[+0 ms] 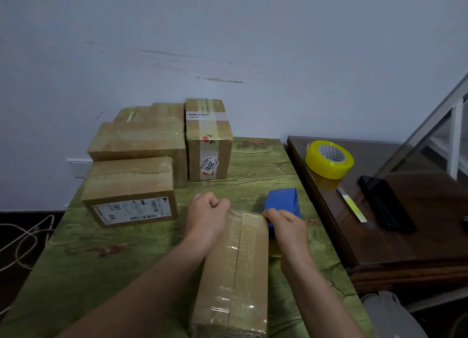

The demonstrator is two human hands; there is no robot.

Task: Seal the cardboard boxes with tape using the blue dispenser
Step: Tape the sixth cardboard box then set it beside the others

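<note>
A long cardboard box (pixel 235 269) lies in front of me on the green table (pixel 101 256), with clear tape along its top. My left hand (pixel 207 211) is curled over the box's far left corner, fingers bent against it. My right hand (pixel 286 226) grips the blue tape dispenser (pixel 282 201) at the box's far right corner. Most of the dispenser's lower part is hidden behind my hand and the box. Several other cardboard boxes stand at the back left: one with a white label (pixel 129 198), a larger one (pixel 139 140) and an upright taped one (pixel 209 140).
A dark glass-topped side table (pixel 405 236) adjoins the right edge. On it lie a yellow tape roll (pixel 329 159), a black phone (pixel 387 203) and a strip of tape (pixel 352 205). Cables (pixel 22 241) trail on the floor at left. A wall stands close behind.
</note>
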